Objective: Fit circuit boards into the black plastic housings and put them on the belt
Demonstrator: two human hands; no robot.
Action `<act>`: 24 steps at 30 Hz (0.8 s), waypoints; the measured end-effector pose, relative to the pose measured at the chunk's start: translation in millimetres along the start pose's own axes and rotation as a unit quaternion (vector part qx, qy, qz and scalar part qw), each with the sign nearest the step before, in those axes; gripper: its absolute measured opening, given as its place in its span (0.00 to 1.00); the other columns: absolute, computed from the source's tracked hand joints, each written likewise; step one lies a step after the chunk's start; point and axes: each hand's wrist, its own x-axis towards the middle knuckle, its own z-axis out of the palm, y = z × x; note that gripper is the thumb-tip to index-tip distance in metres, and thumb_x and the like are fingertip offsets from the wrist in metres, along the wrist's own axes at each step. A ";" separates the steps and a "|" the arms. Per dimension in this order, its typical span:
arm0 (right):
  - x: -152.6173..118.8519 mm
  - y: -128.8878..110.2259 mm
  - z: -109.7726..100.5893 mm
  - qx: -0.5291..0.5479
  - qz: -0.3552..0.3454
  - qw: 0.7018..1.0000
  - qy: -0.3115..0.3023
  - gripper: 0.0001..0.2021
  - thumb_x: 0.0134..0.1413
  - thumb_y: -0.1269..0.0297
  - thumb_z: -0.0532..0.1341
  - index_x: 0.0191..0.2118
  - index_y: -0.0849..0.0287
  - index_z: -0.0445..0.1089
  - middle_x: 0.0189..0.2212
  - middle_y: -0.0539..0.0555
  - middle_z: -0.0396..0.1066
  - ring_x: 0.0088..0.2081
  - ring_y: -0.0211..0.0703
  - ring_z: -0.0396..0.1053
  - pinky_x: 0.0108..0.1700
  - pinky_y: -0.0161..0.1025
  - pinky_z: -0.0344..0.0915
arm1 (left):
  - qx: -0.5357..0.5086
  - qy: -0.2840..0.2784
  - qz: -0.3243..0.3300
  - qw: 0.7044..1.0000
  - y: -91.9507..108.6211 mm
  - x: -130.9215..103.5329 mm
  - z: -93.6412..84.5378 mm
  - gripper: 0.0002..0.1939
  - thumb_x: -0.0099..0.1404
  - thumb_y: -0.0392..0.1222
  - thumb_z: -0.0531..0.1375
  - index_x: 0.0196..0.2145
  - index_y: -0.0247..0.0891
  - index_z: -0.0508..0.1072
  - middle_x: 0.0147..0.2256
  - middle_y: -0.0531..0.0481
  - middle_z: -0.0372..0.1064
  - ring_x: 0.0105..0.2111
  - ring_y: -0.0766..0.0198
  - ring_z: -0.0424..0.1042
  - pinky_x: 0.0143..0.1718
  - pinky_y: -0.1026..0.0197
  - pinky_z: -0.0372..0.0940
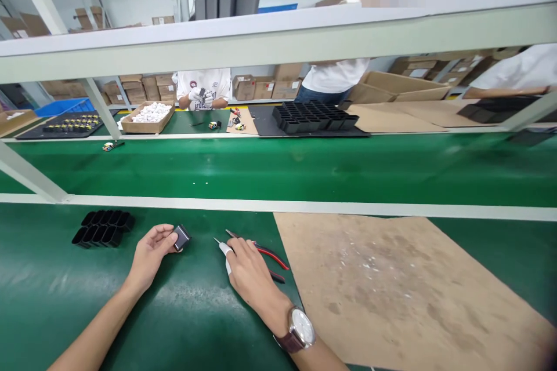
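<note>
My left hand (153,252) pinches a small dark rectangular case (181,237) with a lighter edge, held above the green table. To the right, my right hand (247,269) is palm down with fingers curled and white coverings on fingertips. A thin pointed metal tip (216,240) sticks out at those fingers; the rest of that tool is hidden. Partly under the same hand lie pliers with red and black handles (274,257), their dark nose showing beyond the fingers. Left of my left hand, several open black housings (102,229) stand in two rows.
A stained brown cardboard sheet (369,278) with white scraps lies at right. Beyond a white rail (278,204) runs a green belt (304,168). Across it are black trays (315,116), a box of white parts (150,115) and a co-worker's gloved hands (201,95). A shelf beam (278,40) crosses above.
</note>
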 end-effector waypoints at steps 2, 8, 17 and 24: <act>-0.1 -0.1 -3.5 0.003 -0.002 1.000 0.026 0.13 0.58 0.83 0.60 0.45 0.63 0.73 0.44 0.60 0.72 0.45 0.54 0.70 0.52 0.51 0.68 | 0.055 0.003 0.043 0.998 -5.9 -2.0 1.0 0.27 0.52 0.51 0.79 0.44 0.35 0.78 0.38 0.46 0.79 0.38 0.58 0.79 0.39 0.60 0.77; 0.5 -3.0 -15.1 0.050 -0.041 0.991 0.115 0.11 0.60 0.82 0.59 0.43 0.63 0.72 0.43 0.60 0.72 0.43 0.52 0.68 0.49 0.49 0.67 | 0.305 -0.079 0.221 0.923 -22.3 -12.8 5.2 0.15 0.65 0.44 0.71 0.49 0.42 0.77 0.46 0.46 0.78 0.45 0.55 0.78 0.51 0.53 0.73; 1.0 -10.7 -26.3 0.106 -0.107 0.967 0.205 0.15 0.64 0.81 0.51 0.45 0.63 0.73 0.44 0.61 0.73 0.41 0.49 0.66 0.42 0.47 0.64 | 0.395 -0.129 0.396 0.819 -11.2 -18.5 5.5 0.19 0.70 0.39 0.67 0.57 0.46 0.74 0.53 0.42 0.73 0.58 0.48 0.69 0.61 0.42 0.65; 0.6 -17.8 -27.1 0.131 -0.140 0.964 0.186 0.17 0.64 0.81 0.52 0.54 0.65 0.71 0.44 0.63 0.75 0.41 0.49 0.68 0.41 0.47 0.65 | 0.353 -0.153 0.423 0.820 -2.6 -23.7 8.0 0.13 0.72 0.36 0.65 0.53 0.45 0.78 0.49 0.42 0.74 0.55 0.48 0.69 0.58 0.41 0.67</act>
